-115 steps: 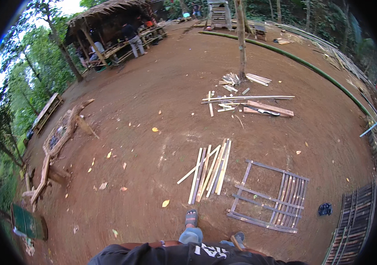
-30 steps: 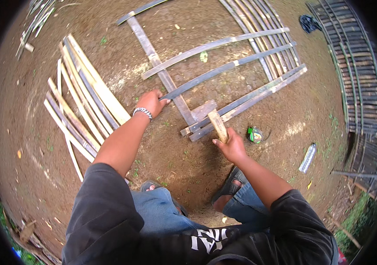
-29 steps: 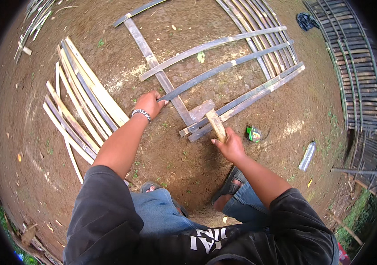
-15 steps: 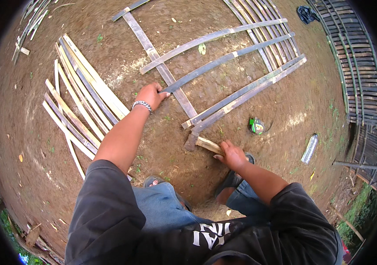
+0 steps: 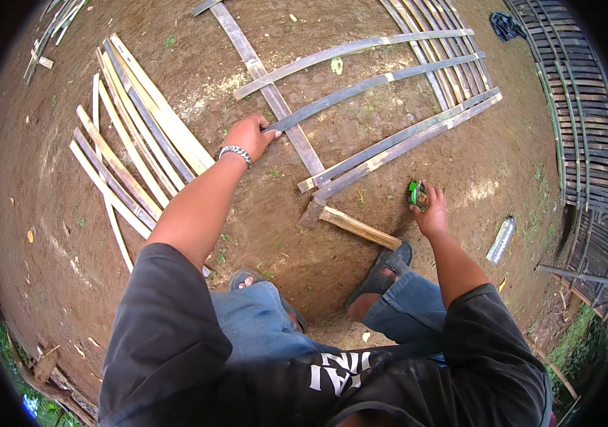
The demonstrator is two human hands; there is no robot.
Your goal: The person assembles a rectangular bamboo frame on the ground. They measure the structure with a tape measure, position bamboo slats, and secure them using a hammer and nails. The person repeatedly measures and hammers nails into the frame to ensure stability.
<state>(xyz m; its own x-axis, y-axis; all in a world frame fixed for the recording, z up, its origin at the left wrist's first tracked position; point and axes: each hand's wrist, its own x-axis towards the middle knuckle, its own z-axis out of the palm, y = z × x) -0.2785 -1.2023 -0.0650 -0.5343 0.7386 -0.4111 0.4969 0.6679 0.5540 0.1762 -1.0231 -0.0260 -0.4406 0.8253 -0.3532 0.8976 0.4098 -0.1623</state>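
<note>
One sandal point(image 5: 373, 281), the right, has the handle end of a hatchet point(image 5: 357, 226) at its toe. Beyond, the right hand point(image 5: 433, 213) curls its fingers about a green tape measure point(image 5: 416, 195) on the soil; whether they clamp it, I cannot tell. Farther, the left hand point(image 5: 248, 136) has its fingers clamped on a dark strip point(image 5: 339, 93) crossing the frame point(image 5: 304, 144).
</note>
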